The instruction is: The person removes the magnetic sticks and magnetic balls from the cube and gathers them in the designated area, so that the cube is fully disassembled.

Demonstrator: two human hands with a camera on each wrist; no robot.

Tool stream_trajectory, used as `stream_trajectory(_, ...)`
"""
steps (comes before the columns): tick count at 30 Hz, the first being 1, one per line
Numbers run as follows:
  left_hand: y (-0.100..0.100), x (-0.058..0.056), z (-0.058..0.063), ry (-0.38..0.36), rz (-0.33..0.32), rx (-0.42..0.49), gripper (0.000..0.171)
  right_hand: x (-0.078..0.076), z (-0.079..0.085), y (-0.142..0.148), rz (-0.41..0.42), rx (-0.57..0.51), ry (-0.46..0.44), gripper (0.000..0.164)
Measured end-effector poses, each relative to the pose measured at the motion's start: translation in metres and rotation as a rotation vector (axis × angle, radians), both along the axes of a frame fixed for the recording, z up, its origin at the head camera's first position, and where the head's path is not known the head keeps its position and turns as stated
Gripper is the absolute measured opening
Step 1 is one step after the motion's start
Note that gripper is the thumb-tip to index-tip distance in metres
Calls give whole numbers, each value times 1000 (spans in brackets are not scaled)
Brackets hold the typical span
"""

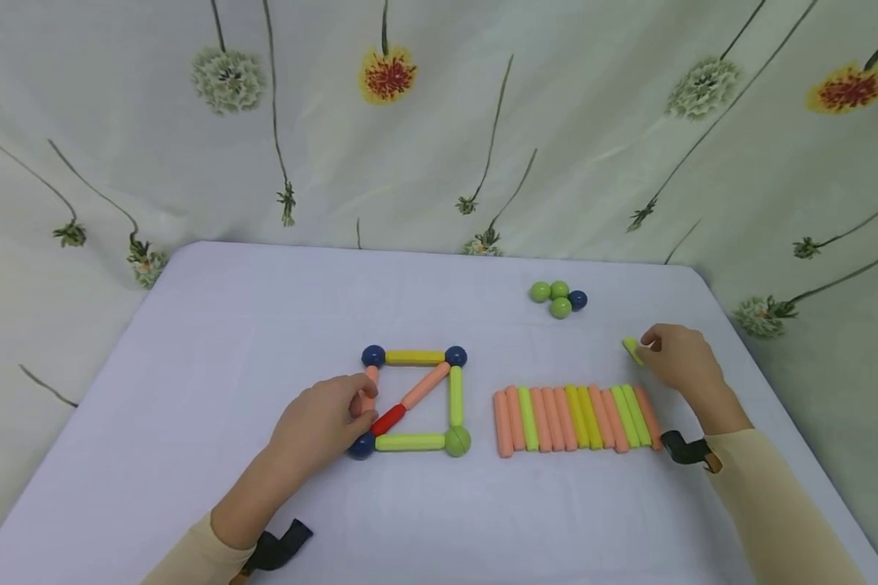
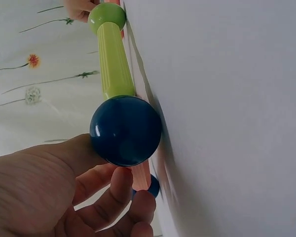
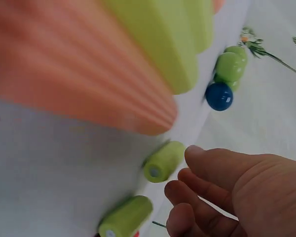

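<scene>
- my left hand (image 1: 320, 424) is at the left side of the square frame, its fingers and thumb curled about the left salmon rod (image 1: 369, 403); the thumb's tip is hidden behind the near-left blue ball (image 2: 126, 131) in the left wrist view.
- that salmon rod's long axis runs away from me, from the near-left blue ball to the far-left blue ball (image 1: 373, 356), tipping slightly right at its far end.
- my right hand (image 1: 676, 357) is beyond the right end of the row of rods, thumb and fingertips a narrow gap apart, right at a loose yellow-green rod (image 1: 632, 350); i cannot tell whether they pinch it.
- the loose rod slants, one end pointing far left, the other back toward me; its pale round tip faces the right wrist camera.
- another green rod (image 3: 126, 217) lies near my right hand.
- inside the frame, a red rod (image 1: 389, 420) and a salmon rod (image 1: 426, 386) make a diagonal, pointing far right.
- four balls (image 1: 560, 307) cluster toward the far edge of the desk (image 1: 263, 301).
</scene>
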State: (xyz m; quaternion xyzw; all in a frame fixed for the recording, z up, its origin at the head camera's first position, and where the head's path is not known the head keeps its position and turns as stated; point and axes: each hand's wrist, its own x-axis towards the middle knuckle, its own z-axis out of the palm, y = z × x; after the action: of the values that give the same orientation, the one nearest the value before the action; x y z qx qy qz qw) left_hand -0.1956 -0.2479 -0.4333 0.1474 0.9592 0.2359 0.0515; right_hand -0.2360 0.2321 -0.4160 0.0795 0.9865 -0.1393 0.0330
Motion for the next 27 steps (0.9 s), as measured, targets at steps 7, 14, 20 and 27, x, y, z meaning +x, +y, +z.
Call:
stream_trajectory(7,-1,0,-3,15,-12,9,28,4,-5,2,-46,-9,-33,26)
stream_trajectory(14,0,-1,-1,2,-12,18,27,12,1,5,-115,-6,-59,28)
stream_trajectory(20,0,0,0,-11,-1,13,27,14,2,7,-205,-9,-99,28)
stream_trajectory(27,1,-2,-1,-20,2,3,27,15,2,13,-241,-18,-119,29)
